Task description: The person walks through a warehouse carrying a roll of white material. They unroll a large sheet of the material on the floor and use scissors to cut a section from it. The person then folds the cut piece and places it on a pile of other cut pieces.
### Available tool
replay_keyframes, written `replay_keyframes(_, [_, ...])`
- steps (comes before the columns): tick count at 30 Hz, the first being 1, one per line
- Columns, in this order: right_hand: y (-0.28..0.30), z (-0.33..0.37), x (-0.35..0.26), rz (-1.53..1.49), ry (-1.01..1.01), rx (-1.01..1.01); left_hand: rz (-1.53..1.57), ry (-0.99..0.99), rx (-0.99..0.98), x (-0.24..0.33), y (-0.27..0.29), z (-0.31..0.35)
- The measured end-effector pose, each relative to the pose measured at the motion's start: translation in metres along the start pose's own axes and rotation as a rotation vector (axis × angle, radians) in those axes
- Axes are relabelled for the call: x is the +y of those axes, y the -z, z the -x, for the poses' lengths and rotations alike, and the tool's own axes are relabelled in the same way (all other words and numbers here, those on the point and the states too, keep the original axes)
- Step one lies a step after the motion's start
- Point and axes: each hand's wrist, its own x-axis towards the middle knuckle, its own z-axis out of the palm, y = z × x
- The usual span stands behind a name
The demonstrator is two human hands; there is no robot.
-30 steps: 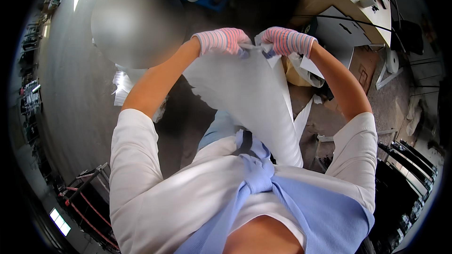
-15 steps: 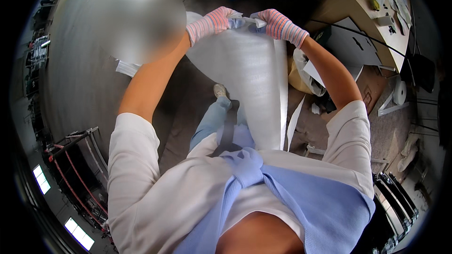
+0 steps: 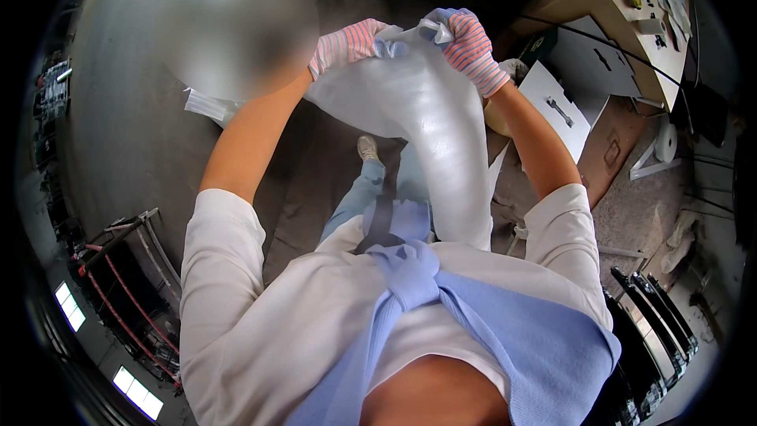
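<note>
White foam-like sheet [image 3: 449,146], one, held aloft

Left hand [image 3: 349,46] and right hand [image 3: 464,41] are both gripping its upper edge, bunched at the right. Upper edge taken up; lower length is hanging loose toward the torso [image 3: 315,315], above the floor [image 3: 130,142].

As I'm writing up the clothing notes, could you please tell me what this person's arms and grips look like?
Both the left grip and the right grip wear gloves striped in coral, white and blue, with bluish fingertips. Loose white sleeves end near the elbows; the forearms below are bare, with no cables or markings visible.
</note>
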Motion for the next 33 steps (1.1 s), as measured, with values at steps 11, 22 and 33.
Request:
replay_keyframes(11, [0.010,-0.038,-0.032,-0.244,-0.321,-0.841,-0.363,0.119,0.059,-0.017,0.003,0.000])
replay_keyframes(22, [-0.017,0.012,-0.071,0.192,0.140,0.182,1.253,-0.246,0.037,-0.082,-0.037,0.007])
replay_keyframes(33, [0.026,-0.019,-0.101,0.096,-0.331,-1.287,-0.333,0.148,-0.186,-0.043,-0.005,0.011])
